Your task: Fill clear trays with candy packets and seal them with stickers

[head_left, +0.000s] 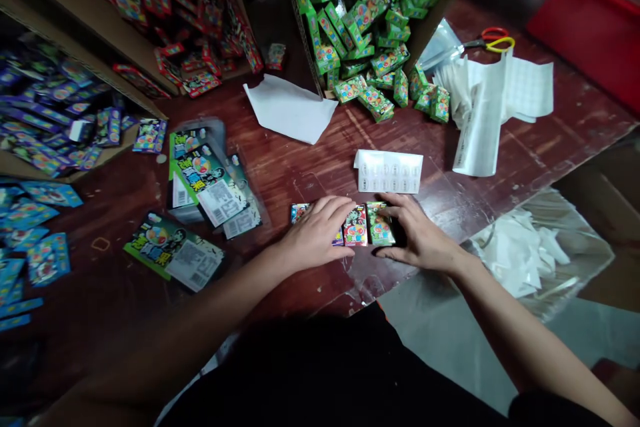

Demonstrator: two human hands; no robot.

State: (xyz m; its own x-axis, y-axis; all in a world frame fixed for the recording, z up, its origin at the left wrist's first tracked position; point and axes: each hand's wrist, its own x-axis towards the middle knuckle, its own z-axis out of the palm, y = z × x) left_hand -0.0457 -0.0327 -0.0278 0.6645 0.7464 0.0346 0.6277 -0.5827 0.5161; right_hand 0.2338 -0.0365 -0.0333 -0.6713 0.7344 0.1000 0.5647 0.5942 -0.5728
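Note:
A row of small candy boxes lies near the table's front edge. My left hand arches over the left part of the row, fingers at the far side and thumb at the near side. A blue box and a purple box show only in part beneath it. The red box lies beside its fingertips. At the right end, a green box sits between the thumb and fingers of my right hand. Just behind the row stands a folded sheet of round stickers.
Cartons hold purple boxes, red boxes and green boxes. Blue boxes lie at far left. Printed packs lie left of my hands. Scissors and sticker sheets are at right, above a bag of white scraps.

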